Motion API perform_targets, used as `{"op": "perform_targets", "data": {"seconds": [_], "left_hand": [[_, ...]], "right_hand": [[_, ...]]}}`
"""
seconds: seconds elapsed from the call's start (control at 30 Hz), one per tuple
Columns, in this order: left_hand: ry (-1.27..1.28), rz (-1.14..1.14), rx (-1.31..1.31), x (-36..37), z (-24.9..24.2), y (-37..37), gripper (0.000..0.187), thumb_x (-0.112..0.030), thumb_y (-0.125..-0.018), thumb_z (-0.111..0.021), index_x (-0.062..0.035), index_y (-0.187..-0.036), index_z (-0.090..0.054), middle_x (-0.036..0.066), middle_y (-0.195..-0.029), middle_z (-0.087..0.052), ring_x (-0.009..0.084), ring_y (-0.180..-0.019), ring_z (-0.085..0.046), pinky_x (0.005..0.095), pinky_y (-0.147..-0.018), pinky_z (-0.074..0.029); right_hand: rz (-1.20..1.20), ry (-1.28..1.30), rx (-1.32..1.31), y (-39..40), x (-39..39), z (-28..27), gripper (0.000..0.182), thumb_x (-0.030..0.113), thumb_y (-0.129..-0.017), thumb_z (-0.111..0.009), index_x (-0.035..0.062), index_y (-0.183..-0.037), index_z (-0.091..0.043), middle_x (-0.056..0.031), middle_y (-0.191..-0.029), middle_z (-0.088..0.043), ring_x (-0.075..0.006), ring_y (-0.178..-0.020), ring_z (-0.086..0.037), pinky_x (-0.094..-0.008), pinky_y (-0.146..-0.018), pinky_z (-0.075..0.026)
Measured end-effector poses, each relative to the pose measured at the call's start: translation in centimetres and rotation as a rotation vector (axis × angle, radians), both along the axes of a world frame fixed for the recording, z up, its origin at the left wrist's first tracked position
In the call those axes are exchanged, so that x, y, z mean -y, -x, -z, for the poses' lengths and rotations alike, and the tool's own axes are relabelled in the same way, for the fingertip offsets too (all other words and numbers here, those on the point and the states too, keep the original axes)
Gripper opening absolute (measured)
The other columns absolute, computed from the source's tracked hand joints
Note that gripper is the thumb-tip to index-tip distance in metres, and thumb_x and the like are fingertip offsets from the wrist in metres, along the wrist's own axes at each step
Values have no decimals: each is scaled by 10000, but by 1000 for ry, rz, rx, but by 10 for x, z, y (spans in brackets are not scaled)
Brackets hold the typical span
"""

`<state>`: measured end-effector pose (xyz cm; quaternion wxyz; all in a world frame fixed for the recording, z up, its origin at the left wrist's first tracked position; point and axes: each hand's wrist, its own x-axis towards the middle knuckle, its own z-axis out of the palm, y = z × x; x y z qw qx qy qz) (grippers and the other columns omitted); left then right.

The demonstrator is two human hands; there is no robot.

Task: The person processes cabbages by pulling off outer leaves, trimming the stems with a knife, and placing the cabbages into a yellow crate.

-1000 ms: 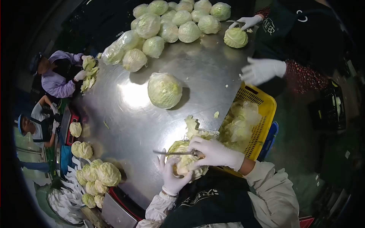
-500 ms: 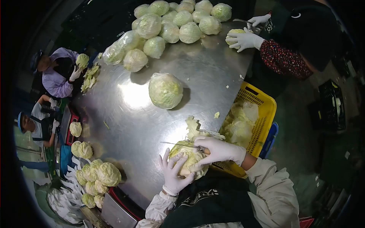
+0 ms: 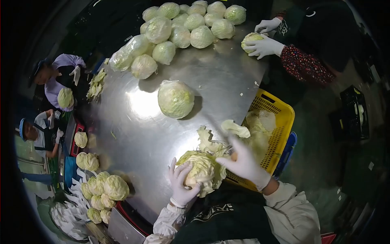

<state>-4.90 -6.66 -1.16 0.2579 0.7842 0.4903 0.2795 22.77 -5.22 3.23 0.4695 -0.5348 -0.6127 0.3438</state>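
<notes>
My left hand (image 3: 180,185), in a white glove, cups the near side of a trimmed cabbage (image 3: 202,170) at the steel table's near edge. Just right of the cabbage, my right hand (image 3: 245,162) is raised and gripping a knife (image 3: 221,136). The blurred blade points up and left over the table. A cut leaf piece (image 3: 236,129) is beside the blade, above the basket's rim. Loose outer leaves (image 3: 207,140) lie behind the cabbage.
A yellow basket (image 3: 280,122) of leaf trimmings hangs at the table's right edge. A wrapped cabbage (image 3: 176,99) sits mid-table, and several more (image 3: 183,24) are piled at the far end. A co-worker's gloved hands (image 3: 264,44) hold a cabbage far right. Other people stand left, near stacked cabbages (image 3: 103,189).
My right hand swung the knife from across the cabbage top up and to the right, and a leaf piece came off toward the basket. The co-worker at far right took hold of a cabbage.
</notes>
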Motion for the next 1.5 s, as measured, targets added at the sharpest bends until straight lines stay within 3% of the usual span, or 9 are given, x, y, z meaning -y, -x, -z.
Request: {"op": "perform_targets", "data": {"seconds": [0.07, 0.2, 0.33, 0.43, 0.67, 0.77, 1.07, 1.2, 1.5], "left_hand": [[-5, 13, -1, -2, 4, 5, 610, -285, -707, -815, -110, -1278, -690, 118, -1333, -635, 466, -1493, -321, 626, -1216, -168], [128, 12, 193, 8, 8, 35, 637, -285, -760, -806, -90, -1337, -621, 172, -1463, -570, 419, -1550, -249, 577, -1237, -192], [379, -75, 275, 27, 8, 97, 706, -342, -780, -825, -54, -1365, -555, 218, -1494, -516, 386, -1584, -182, 543, -1245, -215], [547, -139, 478, 35, -8, 108, 850, -421, -763, -861, -28, -1418, -488, 174, -1438, -517, 350, -1485, -359, 505, -1219, -285], [379, -282, 226, 42, -12, 56, 1029, -259, -677, -976, 0, -1496, -409, 146, -1353, -500, 283, -1289, -539, 419, -1088, -472], [300, -224, 110, 37, -19, 47, 1009, -199, -687, -970, 13, -1497, -406, 141, -1376, -473, 273, -1298, -543, 399, -1099, -478], [143, -139, -75, 43, -37, 23, 1004, -293, -680, -948, 30, -1482, -437, 196, -1317, -561, 349, -1198, -598, 442, -1044, -490], [142, -41, -37, 36, -32, 37, 975, -304, -670, -934, 9, -1472, -475, 212, -1292, -633, 384, -1125, -635, 458, -999, -498], [489, -4, 219, 30, -12, 98, 773, -279, -735, -933, -14, -1384, -606, 181, -1386, -615, 338, -1331, -546, 444, -1152, -404]], "right_hand": [[-226, 532, -424, 27, 7, 32, 521, 213, -996, -707, 7, -1441, -533, -15, -887, -618, -56, -566, -548, -214, -502, -462], [-156, 621, -677, 60, 4, 95, 352, 250, -1051, -614, 16, -1314, -595, -14, -756, -576, -71, -526, -544, -251, -482, -458], [-235, 657, -474, 73, 4, 105, 241, 260, -1028, -625, 23, -1075, -616, 2, -743, -562, -86, -570, -557, -285, -529, -469], [-384, 571, -272, 98, 11, 105, 286, 288, -972, -695, 26, -1042, -605, -2, -756, -552, -124, -691, -534, -328, -654, -457], [-410, 501, -363, 108, 3, 65, 446, 329, -897, -769, -8, -1152, -626, -123, -944, -692, -263, -869, -677, -372, -807, -534], [-489, 231, -33, 103, 9, 55, 708, 408, -810, -849, -14, -1317, -592, -173, -1124, -666, -312, -1022, -680, -393, -883, -545], [-640, 334, 173, 105, -32, 31, 512, 359, -836, -801, -18, -1152, -660, -137, -875, -673, -314, -858, -689, -394, -764, -535], [-627, 695, -288, 89, -50, 54, 310, 265, -858, -732, 2, -1013, -682, -37, -726, -658, -133, -609, -630, -272, -575, -502], [-141, 790, -448, 44, -76, 83, 156, 144, -879, -685, 3, -933, -648, -36, -738, -642, -102, -623, -614, -270, -535, -486]]}}
